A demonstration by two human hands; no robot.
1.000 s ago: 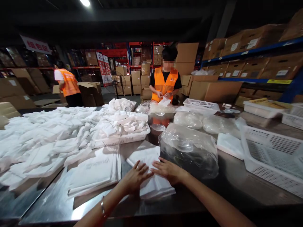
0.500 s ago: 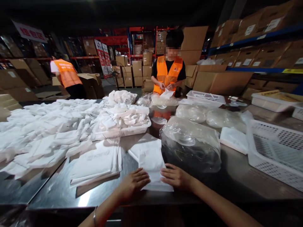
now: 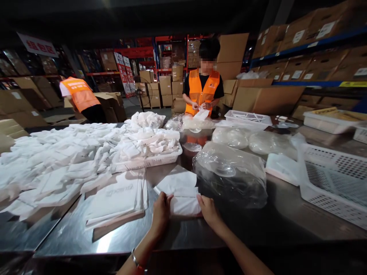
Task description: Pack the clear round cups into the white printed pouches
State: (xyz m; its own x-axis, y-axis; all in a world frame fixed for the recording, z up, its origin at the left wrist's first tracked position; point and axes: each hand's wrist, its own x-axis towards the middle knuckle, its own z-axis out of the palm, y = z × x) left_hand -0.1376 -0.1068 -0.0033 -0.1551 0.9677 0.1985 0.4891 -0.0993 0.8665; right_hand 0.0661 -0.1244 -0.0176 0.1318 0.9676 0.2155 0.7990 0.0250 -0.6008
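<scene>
A white bag (image 3: 185,206) is held near the front edge of the metal table, its near end folded up with a crease across it. My left hand (image 3: 161,210) grips its left side, fingers curled and thumb pointing inward. At the right side my right hand (image 3: 208,211) pinches the edge between thumb and fingers. Just beyond lies another flat white sheet or bag (image 3: 177,179), partly covered by the held one. To the left sits a stack of flat white bags (image 3: 116,198) with faint print.
A large heap of folded white bags (image 3: 57,152) covers the left side, beside a full white basket (image 3: 149,162). Clear plastic bags (image 3: 229,175) and an open white basket (image 3: 329,202) stand right. Across the table, a co-worker in an orange vest (image 3: 204,89) handles something white.
My hands have gone from lying flat on the bag to gripping its two sides. The bag's near end is now folded up, making it shorter.
</scene>
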